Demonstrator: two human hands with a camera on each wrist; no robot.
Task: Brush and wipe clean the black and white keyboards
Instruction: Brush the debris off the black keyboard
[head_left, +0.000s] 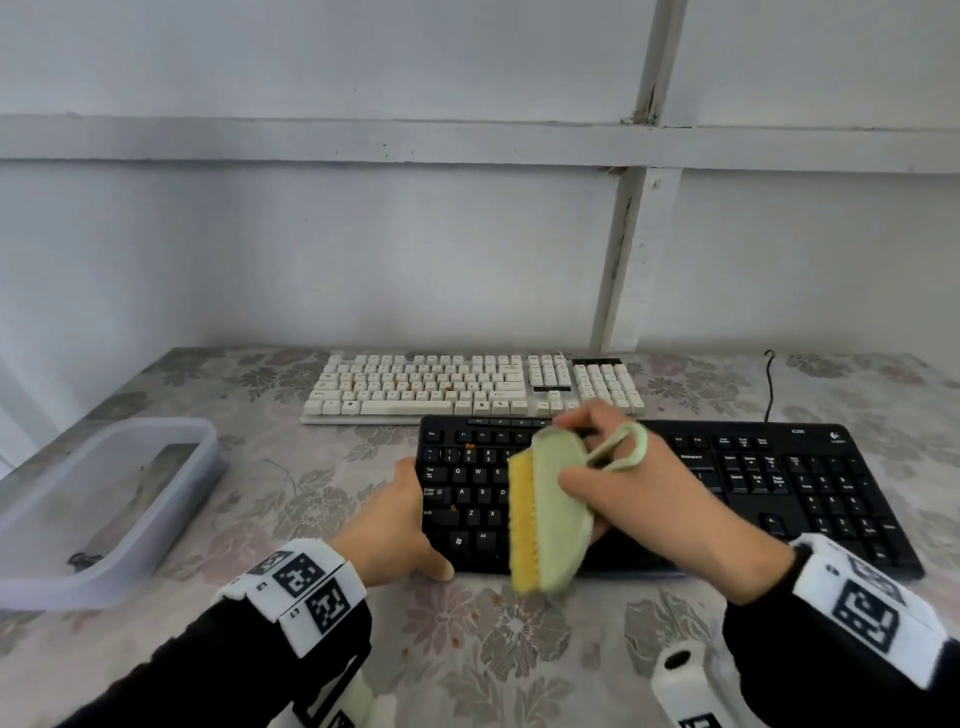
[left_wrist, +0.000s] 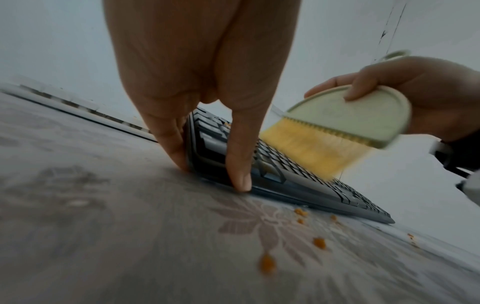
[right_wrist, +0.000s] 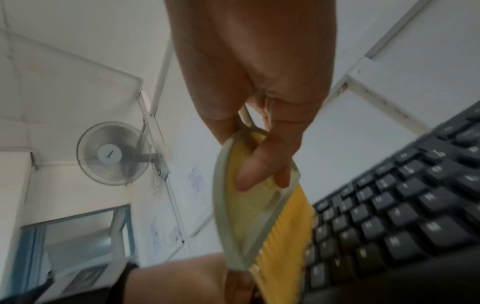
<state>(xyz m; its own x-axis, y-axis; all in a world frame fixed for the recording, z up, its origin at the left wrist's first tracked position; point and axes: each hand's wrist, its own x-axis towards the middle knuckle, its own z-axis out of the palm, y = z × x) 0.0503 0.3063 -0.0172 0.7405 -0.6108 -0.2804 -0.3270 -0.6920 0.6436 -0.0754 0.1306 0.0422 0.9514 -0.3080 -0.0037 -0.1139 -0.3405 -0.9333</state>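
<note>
Black keyboard (head_left: 675, 493): lower centre of the head view, flat on the floral worktop (head_left: 467, 649).
White keyboard (head_left: 467, 387): just behind it, orange crumbs among its keys.
Brush (head_left: 550, 514), pale green with yellow bristles: grasped by the right hand (head_left: 654, 499), fingers curled round its body, bristles over the black keys.
Left hand (head_left: 395, 530): fingers clamped on the black keyboard's left edge.
Crumbs (left_wrist: 319, 242): scattered on the worktop, lower right of the left wrist view.
Plastic tub (head_left: 104, 499): left.
</note>
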